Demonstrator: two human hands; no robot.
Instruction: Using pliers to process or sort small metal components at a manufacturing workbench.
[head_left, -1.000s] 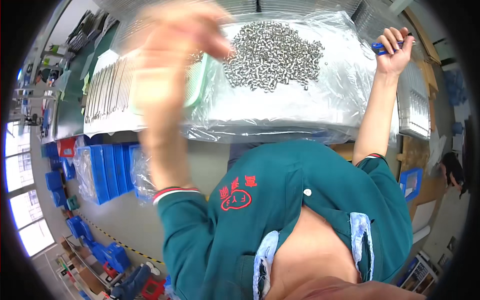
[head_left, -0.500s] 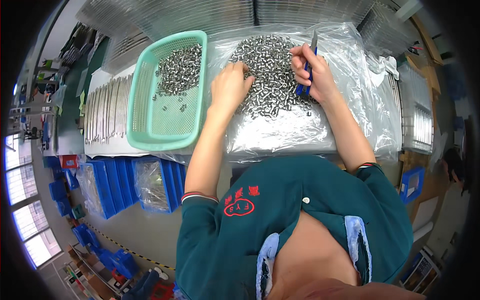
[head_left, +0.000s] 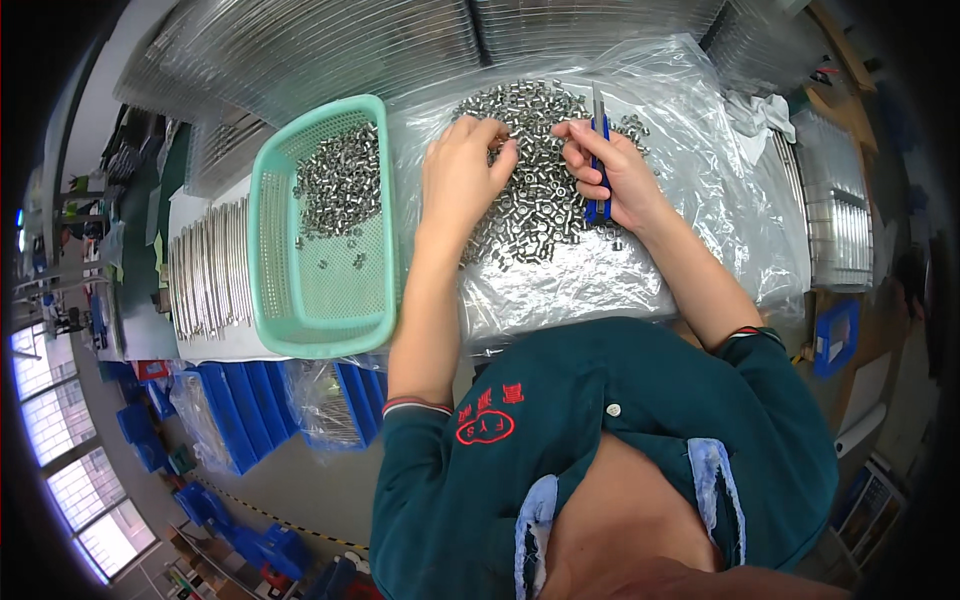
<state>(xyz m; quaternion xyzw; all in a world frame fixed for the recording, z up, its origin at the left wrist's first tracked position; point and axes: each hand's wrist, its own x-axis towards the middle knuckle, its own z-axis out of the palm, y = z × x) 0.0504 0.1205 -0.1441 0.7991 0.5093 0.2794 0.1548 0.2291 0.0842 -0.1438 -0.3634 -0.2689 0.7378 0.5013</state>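
My right hand (head_left: 612, 172) is closed around a blue utility knife (head_left: 598, 210), its blade pointing away from me. The index finger and thumb of that hand come together over a heap of small shiny metal sleeves (head_left: 540, 215). My left hand (head_left: 462, 172) is at the left side of the heap, fingers curled toward the thumb. Whatever sits between those fingertips is too small to make out. Left of my left forearm stands a mint-green plastic basket (head_left: 345, 322), holding more of the same metal sleeves toward its far end.
Clear plastic sheeting (head_left: 720, 230) covers the table under the heap. Long metal rods (head_left: 212, 270) lie left of the basket. Stacked transparent trays (head_left: 330, 50) line the back, and more trays (head_left: 840, 220) stand at the right. Blue bins (head_left: 245, 405) sit below the table's front edge.
The view has shifted, so the basket and table appear lower and farther left. My right hand, still gripping the knife, has come a little closer to my left hand, and the blade stands more upright.
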